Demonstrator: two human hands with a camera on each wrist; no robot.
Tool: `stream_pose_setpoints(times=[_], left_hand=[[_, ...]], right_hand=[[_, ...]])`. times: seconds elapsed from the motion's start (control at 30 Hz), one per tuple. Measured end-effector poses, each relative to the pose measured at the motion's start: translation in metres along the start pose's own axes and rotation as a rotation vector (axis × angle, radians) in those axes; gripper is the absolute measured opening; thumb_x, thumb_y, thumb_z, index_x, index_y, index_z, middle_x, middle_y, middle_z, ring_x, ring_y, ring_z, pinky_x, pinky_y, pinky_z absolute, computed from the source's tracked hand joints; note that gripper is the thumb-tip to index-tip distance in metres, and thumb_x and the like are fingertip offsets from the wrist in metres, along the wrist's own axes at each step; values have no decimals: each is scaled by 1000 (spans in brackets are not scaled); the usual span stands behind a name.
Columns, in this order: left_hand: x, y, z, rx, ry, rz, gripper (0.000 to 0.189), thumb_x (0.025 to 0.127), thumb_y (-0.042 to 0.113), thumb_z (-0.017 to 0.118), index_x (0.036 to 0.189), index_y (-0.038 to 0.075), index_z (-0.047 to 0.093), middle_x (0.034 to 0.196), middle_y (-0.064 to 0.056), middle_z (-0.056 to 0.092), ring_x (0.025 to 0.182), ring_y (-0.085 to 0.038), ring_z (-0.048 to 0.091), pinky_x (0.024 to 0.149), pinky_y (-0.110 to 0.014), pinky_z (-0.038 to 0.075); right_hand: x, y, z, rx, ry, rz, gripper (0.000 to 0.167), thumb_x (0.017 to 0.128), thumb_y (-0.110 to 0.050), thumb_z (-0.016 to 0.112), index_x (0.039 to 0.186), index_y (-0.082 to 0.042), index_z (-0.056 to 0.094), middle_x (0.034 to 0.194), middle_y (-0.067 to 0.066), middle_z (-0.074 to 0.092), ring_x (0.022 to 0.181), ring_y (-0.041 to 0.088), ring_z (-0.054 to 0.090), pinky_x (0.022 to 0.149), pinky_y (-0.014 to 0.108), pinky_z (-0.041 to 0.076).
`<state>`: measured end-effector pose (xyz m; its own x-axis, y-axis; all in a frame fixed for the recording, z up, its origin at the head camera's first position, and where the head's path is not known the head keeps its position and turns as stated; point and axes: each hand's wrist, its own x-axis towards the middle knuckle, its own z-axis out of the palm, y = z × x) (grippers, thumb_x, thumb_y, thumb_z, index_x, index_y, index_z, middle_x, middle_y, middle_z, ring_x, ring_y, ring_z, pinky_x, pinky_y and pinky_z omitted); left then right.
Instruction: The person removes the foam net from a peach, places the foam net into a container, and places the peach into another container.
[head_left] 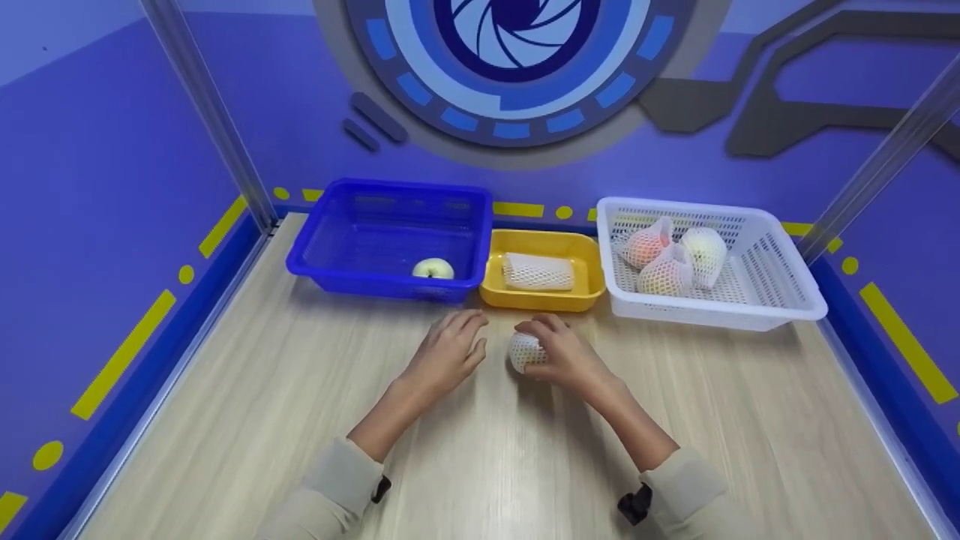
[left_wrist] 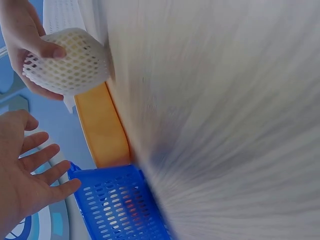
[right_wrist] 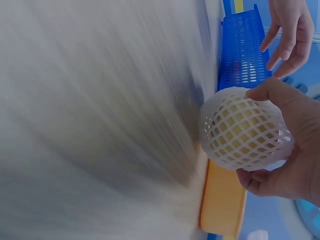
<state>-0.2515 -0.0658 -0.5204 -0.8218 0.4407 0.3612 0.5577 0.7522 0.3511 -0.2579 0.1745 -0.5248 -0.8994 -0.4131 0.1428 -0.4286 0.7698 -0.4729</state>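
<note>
A pale yellow round fruit [head_left: 523,352] in a white foam net sleeve [right_wrist: 242,131] is on or just above the table, in front of the yellow tray. My right hand [head_left: 571,360] grips it from the right, thumb on the near side and fingers over the far side. To its left, my left hand [head_left: 448,349] hovers apart from the fruit with relaxed, spread fingers and holds nothing. In the left wrist view, the same netted fruit [left_wrist: 70,60] shows between the right hand's thumb and fingers. The fruit's exact kind is hidden by the net.
A blue basket [head_left: 390,289] at the back left contains a bare pale green fruit [head_left: 433,268]. Beside it, a yellow tray [head_left: 540,301] has a foam net sleeve [head_left: 538,271] inside. At the back right, a white basket [head_left: 720,313] holds several netted fruits [head_left: 703,251].
</note>
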Motion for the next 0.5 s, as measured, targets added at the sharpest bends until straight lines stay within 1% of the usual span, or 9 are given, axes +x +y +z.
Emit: stream_pose_setpoints(times=[0.1,0.2,0.3,0.4,0.5], left_hand=[[1,2,2,-18,-12,-1,32,101,20,58,127,4,65,136,-14,62,131,-33,54,113,-50,42],[1,3,3,-28,-12,4,31,101,20,58,127,3,65,135,-15,62,130,-33,55,112,-49,42],[2,4,3,-29,0,9,31,101,20,58,127,3,65,135,-15,63,129,-33,56,112,-49,42],[1,4,3,-29,13,19,31,100,19,59,125,3,66,134,-15,63,128,-34,56,111,-50,43],[-2,3,4,-30,22,36,30,99,19,60,124,3,66,133,-17,63,127,-36,57,109,-51,44]], right_hand=[[3,0,4,-30,-20,38,59,78,-26,86,133,-17,65,136,13,57,117,32,59,102,53,47],[6,-1,7,-46,-54,70,61,80,-27,85,136,-19,63,138,11,56,122,32,56,106,55,44],[9,-2,5,-24,-74,95,67,80,-26,85,141,-19,59,143,13,53,125,34,55,105,56,46],[10,-2,3,2,-86,102,76,80,-24,87,148,-20,53,146,13,50,121,33,58,100,53,51],[8,-1,2,18,-83,85,86,78,-25,89,152,-22,47,148,13,48,108,28,61,90,45,56]])
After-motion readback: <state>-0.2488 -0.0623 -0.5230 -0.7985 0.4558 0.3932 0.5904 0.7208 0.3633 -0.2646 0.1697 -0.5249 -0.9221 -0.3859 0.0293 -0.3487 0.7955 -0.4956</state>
